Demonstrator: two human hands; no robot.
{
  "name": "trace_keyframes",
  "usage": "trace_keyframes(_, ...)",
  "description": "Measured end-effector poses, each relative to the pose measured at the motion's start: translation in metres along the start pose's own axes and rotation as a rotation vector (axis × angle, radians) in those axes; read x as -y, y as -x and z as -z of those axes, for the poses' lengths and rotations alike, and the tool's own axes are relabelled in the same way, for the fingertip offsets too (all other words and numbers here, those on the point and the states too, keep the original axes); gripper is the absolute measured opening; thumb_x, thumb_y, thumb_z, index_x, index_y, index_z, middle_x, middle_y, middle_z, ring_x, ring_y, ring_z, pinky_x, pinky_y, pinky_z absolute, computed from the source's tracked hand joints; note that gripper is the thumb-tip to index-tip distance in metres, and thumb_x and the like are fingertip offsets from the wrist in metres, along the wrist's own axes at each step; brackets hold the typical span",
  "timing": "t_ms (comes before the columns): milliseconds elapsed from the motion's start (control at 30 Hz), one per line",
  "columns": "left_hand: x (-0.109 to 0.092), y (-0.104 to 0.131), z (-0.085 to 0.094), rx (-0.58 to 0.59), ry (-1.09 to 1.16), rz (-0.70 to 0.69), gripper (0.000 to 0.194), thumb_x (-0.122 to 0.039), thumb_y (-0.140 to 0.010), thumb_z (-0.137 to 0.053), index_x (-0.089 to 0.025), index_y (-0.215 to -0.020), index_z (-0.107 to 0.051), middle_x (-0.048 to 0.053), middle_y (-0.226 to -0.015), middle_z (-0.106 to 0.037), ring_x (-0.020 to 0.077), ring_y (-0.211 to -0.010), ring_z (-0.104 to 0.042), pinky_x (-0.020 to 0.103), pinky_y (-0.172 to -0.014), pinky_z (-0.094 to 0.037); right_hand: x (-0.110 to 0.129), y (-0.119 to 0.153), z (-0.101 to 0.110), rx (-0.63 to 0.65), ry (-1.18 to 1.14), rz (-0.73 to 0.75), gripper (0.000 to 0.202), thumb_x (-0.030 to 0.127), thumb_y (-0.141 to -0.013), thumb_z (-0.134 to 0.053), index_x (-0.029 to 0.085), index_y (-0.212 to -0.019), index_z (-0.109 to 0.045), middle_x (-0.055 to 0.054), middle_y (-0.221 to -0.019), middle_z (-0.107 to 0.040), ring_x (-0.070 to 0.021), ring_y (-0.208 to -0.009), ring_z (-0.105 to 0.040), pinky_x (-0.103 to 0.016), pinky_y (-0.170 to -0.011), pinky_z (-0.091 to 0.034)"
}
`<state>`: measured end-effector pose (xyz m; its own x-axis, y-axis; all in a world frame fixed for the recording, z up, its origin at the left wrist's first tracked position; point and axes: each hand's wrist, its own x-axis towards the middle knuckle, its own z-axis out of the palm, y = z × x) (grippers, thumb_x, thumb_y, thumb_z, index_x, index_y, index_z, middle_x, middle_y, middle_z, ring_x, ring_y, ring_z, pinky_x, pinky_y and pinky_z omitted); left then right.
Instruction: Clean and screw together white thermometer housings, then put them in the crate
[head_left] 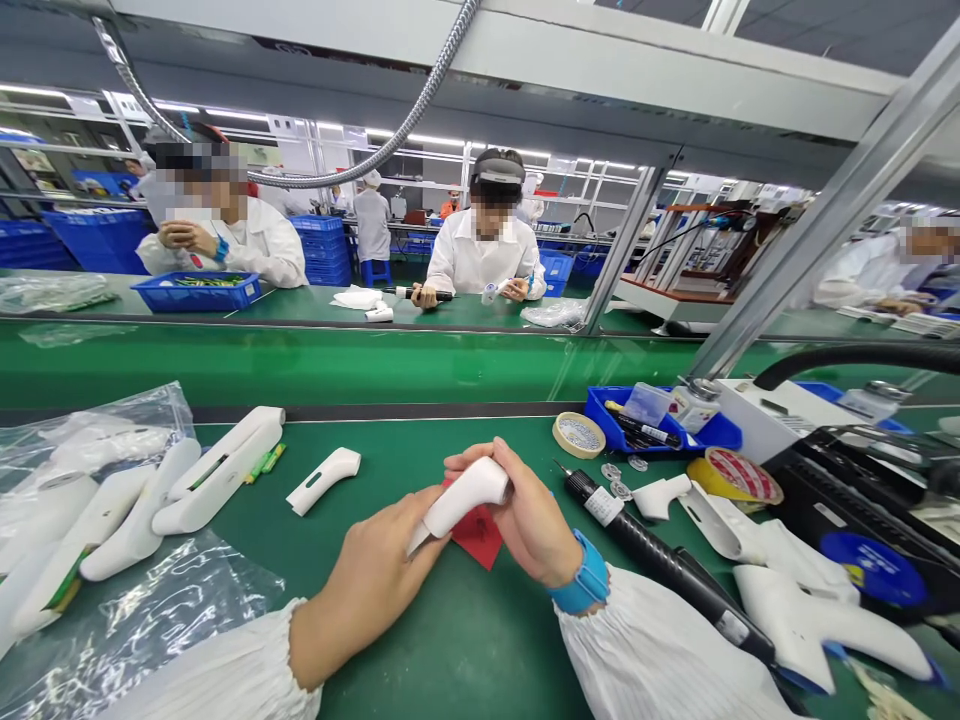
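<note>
Centrally: white curved casing (466,498), both hands' fingers curled round it, left (382,560) and right (531,510); red piece (477,538) beneath, above green table (442,655).

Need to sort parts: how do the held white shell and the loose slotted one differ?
The held shell is in the left hand and right hand; the slotted shell lies on the green worktop. The slotted shell shows a long opening; the held shell's visible face is smooth. Both are white and bent.
</note>
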<state>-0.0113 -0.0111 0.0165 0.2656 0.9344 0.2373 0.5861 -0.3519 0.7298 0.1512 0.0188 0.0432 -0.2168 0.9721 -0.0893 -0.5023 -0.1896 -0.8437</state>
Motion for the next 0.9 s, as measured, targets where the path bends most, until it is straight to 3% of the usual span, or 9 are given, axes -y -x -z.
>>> trace_keyframes(167,0.007,0.002,-0.004,0.04,-0.231,-0.135,0.036,-0.024,-0.08,-0.048,-0.032,-0.116,-0.051,0.001,-0.093,-0.064,0.0207,-0.081,-0.058,0.027,-0.069,-0.04,-0.004,0.01,0.007,-0.023,-0.058,0.013,0.028,0.042,-0.08,-0.051,0.016,-0.085,-0.06,-0.008,-0.088,-0.069,-0.0206,-0.087,-0.061,-0.039,-0.085,-0.041)
trace_keyframes(400,0.018,0.004,-0.009,0.027,-0.435,-0.246,0.038,-0.019,-0.083,-0.041,-0.027,-0.12,-0.044,0.002,-0.09,-0.062,0.0174,-0.077,-0.057,0.028,-0.069,-0.043,-0.009,0.013,0.008,-0.016,-0.142,-0.013,0.028,0.038,-0.087,-0.042,0.015,-0.096,-0.057,-0.009,-0.087,-0.069,-0.016,-0.073,-0.061,-0.036,-0.079,-0.043)
trace_keyframes(900,-0.001,0.001,-0.007,0.223,-0.149,0.039,0.026,-0.026,-0.08,-0.047,-0.028,-0.104,-0.056,0.0,-0.083,-0.059,0.0173,-0.073,-0.054,0.026,-0.063,-0.039,-0.006,0.015,0.009,-0.025,-0.182,-0.082,0.038,0.048,-0.085,-0.04,0.015,-0.095,-0.055,-0.01,-0.083,-0.07,-0.0201,-0.08,-0.063,-0.036,-0.078,-0.043)
